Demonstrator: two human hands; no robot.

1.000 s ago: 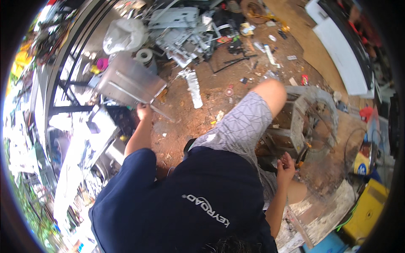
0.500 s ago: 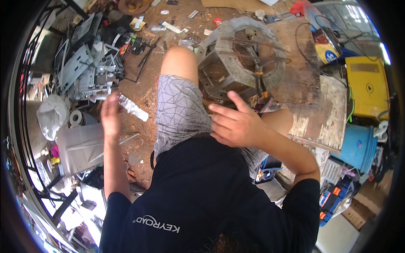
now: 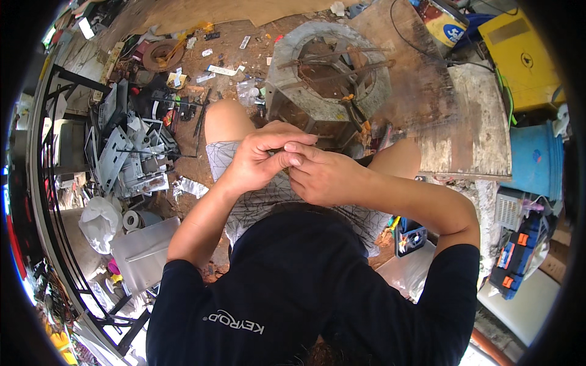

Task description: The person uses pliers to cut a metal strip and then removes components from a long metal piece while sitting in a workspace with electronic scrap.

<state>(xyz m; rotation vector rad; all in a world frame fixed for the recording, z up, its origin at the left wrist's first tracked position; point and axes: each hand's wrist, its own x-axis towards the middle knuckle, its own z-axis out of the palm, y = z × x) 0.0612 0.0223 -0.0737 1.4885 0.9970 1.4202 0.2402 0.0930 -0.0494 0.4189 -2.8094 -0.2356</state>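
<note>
Above my lap, my left hand (image 3: 259, 155) and my right hand (image 3: 323, 172) meet with their fingertips pressed together. Thumbs and fingers of both are curled in a pinch, and whatever is between them is too small or too hidden to name. Just beyond them stands a heavy grey metal frame (image 3: 284, 67) with a round opening and several rusty bars across it. A pair of pliers with orange and black handles (image 3: 356, 114) leans on the frame's near side, apart from my hands.
Scrap metal panels (image 3: 116, 152) are heaped on the left, near a crumpled silver strip (image 3: 192, 187) and a clear plastic bin (image 3: 143, 253). To the right lie a wooden board (image 3: 476, 122), a yellow case (image 3: 519, 55), a blue bucket (image 3: 532, 161) and a blue-orange toolbox (image 3: 517, 259).
My left hand has come in from the left side to meet my right hand above my lap. Both hands have closed together, and the view has shifted.
</note>
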